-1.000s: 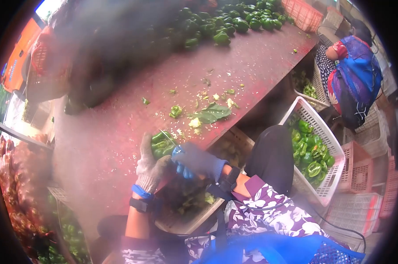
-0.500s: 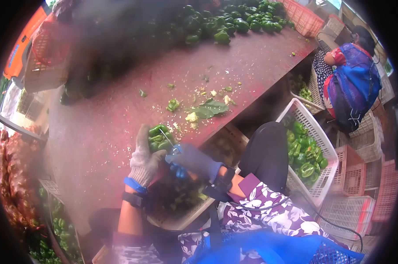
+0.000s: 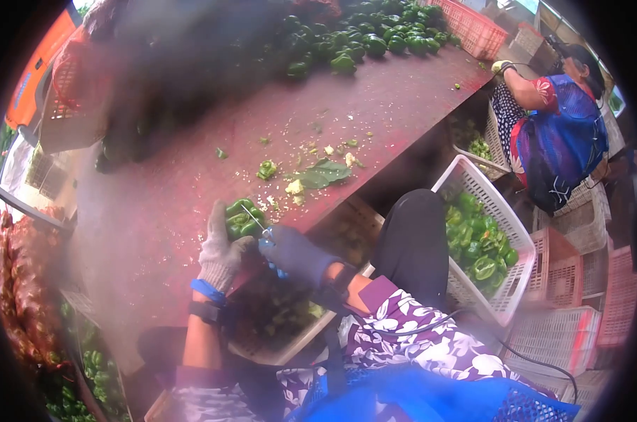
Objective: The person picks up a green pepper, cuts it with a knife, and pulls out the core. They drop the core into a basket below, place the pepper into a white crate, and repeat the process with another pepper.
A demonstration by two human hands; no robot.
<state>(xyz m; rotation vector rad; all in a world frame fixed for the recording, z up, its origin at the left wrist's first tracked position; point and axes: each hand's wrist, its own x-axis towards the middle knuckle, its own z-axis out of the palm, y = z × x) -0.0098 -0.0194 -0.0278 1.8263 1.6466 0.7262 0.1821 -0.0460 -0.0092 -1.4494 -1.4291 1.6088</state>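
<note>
Over the near edge of the reddish table (image 3: pixel 156 246), my left hand (image 3: pixel 221 253) in a pale knit glove holds a green pepper (image 3: pixel 242 219) with its fingers round it. My right hand (image 3: pixel 294 254), in a dark blue glove, is closed on a small knife with a blue handle (image 3: pixel 266 243); its thin blade (image 3: pixel 252 215) lies against the pepper. Beyond the hands are a green leaf (image 3: pixel 323 174), a cut pepper core (image 3: pixel 266 169), pale scraps and scattered seeds on the table.
Many green peppers (image 3: pixel 375 46) are heaped at the table's far side. A white crate (image 3: pixel 528 271) of cut peppers stands right of my knee. A co-worker (image 3: pixel 558 126) sits at the upper right near stacked crates (image 3: pixel 561 264). Another crate (image 3: pixel 311 337) is under my hands.
The view has shifted slightly, moving the table and crates left in the picture. The co-worker's arm is now raised toward the table edge. Both my hands keep hold of the pepper and knife.
</note>
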